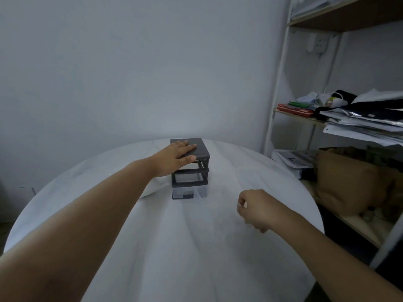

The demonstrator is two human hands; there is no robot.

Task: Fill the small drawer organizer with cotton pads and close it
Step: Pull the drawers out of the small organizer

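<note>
The left hand (177, 154) is laid flat, fingers spread and nothing gripped, palm down on the dark lid of the drawer organizer (189, 168), the arm stretched straight toward it. The right hand (256, 209) is curled into a loose fist, nothing visibly held, hovering nearer than the organizer and to its right. The organizer stands on the white-clothed table (174, 247), its clear bottom drawer (188, 191) protruding slightly; cotton pads cannot be made out.

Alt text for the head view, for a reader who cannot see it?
A left hand lies flat on top of a small dark drawer organizer on a white-covered round table; its clear bottom drawer sticks out slightly. The right hand hovers loosely curled nearby.
</note>
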